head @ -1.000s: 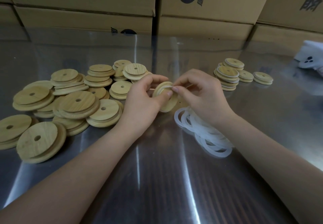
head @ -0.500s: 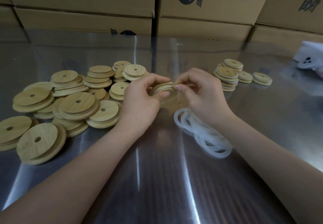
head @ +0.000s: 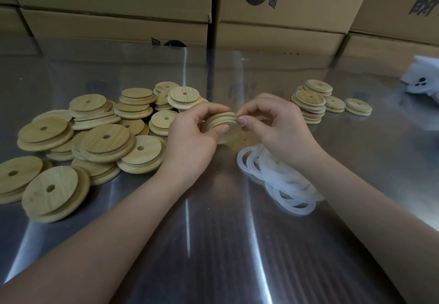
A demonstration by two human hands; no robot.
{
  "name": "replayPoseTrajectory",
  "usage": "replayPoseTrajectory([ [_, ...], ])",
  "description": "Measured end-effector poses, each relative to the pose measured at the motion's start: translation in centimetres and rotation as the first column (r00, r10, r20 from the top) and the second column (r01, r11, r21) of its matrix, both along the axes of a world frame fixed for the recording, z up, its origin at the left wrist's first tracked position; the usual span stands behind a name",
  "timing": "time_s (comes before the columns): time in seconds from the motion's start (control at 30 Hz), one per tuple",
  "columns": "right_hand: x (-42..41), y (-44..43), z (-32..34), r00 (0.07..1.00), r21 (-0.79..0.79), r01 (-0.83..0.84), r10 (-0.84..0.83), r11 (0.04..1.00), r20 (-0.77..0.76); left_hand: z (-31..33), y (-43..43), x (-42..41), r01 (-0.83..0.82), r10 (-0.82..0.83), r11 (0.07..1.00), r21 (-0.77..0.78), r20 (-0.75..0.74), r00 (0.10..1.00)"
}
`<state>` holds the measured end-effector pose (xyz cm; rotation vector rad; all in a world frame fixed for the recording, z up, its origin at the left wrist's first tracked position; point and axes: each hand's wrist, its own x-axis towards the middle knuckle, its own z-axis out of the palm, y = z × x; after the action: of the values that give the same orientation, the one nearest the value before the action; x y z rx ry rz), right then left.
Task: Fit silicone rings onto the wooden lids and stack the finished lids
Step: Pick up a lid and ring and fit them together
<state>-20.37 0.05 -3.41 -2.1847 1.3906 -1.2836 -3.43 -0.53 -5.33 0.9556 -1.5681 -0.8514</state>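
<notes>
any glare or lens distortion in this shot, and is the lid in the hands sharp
Head view: bright glare streaks run down the steel table toward the camera. Wide-angle bending tilts the cardboard boxes near the edges. The wooden lid, held between the left hand and right hand, looks slightly soft.

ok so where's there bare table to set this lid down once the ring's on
Bare table lies near you between the forearms, beyond the held lid up to the cardboard boxes, and between the ring pile and the finished stacks. The loose lids crowd the left.
</notes>
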Motion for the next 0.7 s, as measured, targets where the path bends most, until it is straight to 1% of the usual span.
replayPoseTrajectory([
  [0.1, -0.13, -0.06, 0.21, 0.995, 0.089, -0.01, 0.001, 0.996, 0.103, -0.11, -0.04, 0.02, 0.022, -0.021, 0.999, 0.027, -0.047, 0.999],
  [0.23, -0.39, -0.07, 0.47, 0.986, 0.179, -0.027, -0.003, 0.983, 0.169, -0.28, -0.09, 0.07, 0.039, -0.034, 0.998, 0.051, -0.088, 0.996],
  [0.33, -0.43, -0.05, 0.5, 0.979, 0.239, -0.042, -0.008, 0.97, 0.203, -0.38, -0.14, 0.13, 0.045, -0.04, 0.997, 0.057, -0.086, 0.995],
  [0.47, -0.25, -0.11, 0.44, 0.98, 0.258, -0.039, -0.013, 0.965, 0.198, -0.39, -0.1, 0.07, 0.041, -0.038, 0.998, 0.048, -0.062, 0.997],
  [0.6, -0.09, -0.12, 0.37, 0.991, 0.233, 0.002, -0.034, 0.972, 0.132, -0.09, -0.02, 0.01, 0.033, -0.032, 0.999, 0.019, -0.026, 0.999],
  [0.7, -0.01, -0.09, 0.33, 0.99, 0.221, 0.019, -0.05, 0.975, 0.135, 0.11, 0.09, -0.06, 0.028, -0.028, 1.0, 0.01, -0.021, 0.999],
])
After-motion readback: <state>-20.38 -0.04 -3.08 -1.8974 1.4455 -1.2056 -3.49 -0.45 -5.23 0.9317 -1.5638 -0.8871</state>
